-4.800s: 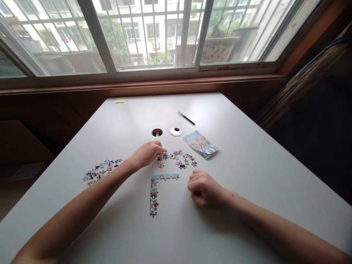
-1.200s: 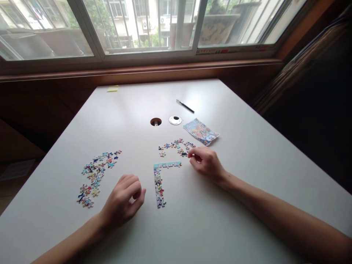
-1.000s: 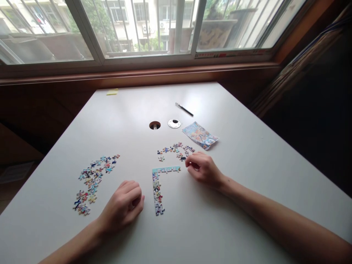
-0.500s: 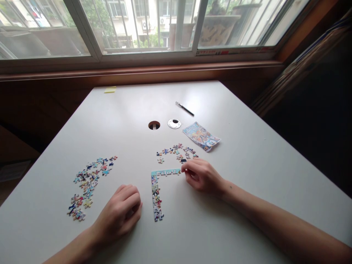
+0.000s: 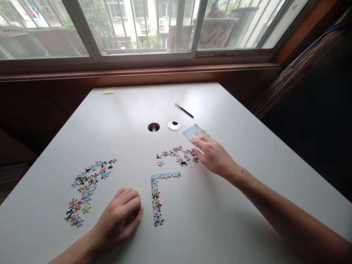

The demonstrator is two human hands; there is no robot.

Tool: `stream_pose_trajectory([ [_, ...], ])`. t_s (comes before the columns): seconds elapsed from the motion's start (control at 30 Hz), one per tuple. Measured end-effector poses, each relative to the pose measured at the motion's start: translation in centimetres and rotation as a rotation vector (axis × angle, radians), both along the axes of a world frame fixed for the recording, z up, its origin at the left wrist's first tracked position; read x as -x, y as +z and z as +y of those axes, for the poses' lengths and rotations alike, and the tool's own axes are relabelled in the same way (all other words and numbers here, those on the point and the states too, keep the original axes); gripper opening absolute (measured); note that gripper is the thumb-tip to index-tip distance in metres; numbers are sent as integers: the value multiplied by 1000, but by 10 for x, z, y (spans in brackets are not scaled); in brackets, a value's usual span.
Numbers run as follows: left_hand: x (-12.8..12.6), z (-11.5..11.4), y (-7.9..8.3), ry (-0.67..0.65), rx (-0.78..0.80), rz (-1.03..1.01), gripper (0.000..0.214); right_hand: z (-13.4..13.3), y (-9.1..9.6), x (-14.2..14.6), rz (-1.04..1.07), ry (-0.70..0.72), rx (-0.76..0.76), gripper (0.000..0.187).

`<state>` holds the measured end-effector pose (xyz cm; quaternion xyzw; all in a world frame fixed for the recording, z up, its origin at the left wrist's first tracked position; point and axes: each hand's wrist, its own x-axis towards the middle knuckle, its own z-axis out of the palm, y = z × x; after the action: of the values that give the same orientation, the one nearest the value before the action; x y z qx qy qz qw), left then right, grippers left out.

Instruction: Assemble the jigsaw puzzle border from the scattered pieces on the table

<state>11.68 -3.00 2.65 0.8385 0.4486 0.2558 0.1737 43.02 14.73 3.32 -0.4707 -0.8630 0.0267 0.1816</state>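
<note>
Joined jigsaw pieces form an L-shaped puzzle border, with a light blue strip along its top. Just left of it my left hand rests on the table, fingers curled in, and nothing shows in them. My right hand reaches over the lower part of a colourful picture sheet, partly covering it. Its thumb and fingers are apart, with the thumb beside a small group of loose puzzle pieces above the border. A larger heap of puzzle pieces lies at the left.
The white table has a round cable hole, and its silver cover lies beside it. A black pen is farther back. A yellow sticky note sits by the far edge, below the window.
My right hand has moved up and right from the end of the border's top strip to the picture sheet, and its fingers have spread. My left hand has stayed in place.
</note>
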Motion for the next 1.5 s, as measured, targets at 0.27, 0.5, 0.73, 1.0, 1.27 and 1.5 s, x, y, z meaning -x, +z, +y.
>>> stream_pose_trajectory([
  [0.27,0,-3,-2,-5,15,7,21,5,8,43,-148,136,22,50],
  [0.5,1,-1,-16,-4,-95,-16,19,8,5,29,-100,250,48,24],
  [0.73,2,1,-29,10,-157,0,19,16,0,28,14,240,271,13],
  [1.0,5,0,-18,-41,-54,5,19,15,-3,28,130,181,373,16],
  [1.27,6,-1,-15,-48,-30,17,19,9,5,34,170,227,369,14],
  [1.5,6,-1,-13,-50,-18,30,21,7,5,34,179,287,333,13],
])
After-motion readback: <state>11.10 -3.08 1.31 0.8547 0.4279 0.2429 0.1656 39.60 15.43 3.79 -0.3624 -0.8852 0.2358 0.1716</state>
